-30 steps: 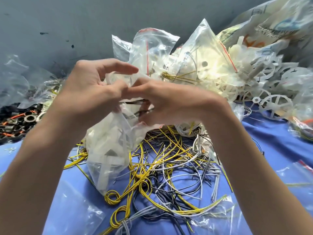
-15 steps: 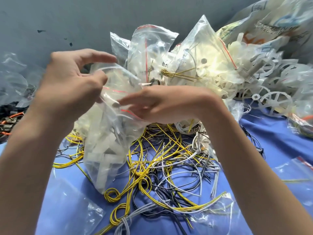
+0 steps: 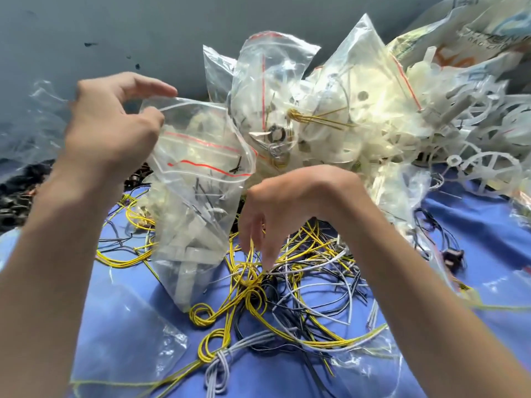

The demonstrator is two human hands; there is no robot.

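Clear zip bag [image 3: 195,196], red seal lines, whitish parts [image 3: 186,245]; near wires [image 3: 253,285] yellow, grey-white, black; blue cloth [image 3: 488,239]; far-right wheels [image 3: 488,168] white.

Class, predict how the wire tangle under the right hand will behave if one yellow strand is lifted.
The wires are probably floppy, since they lie in loose curls and loops. The strands cross and knot together, so lifting one would likely drag others along. They look thin, so the tangle is probably light.
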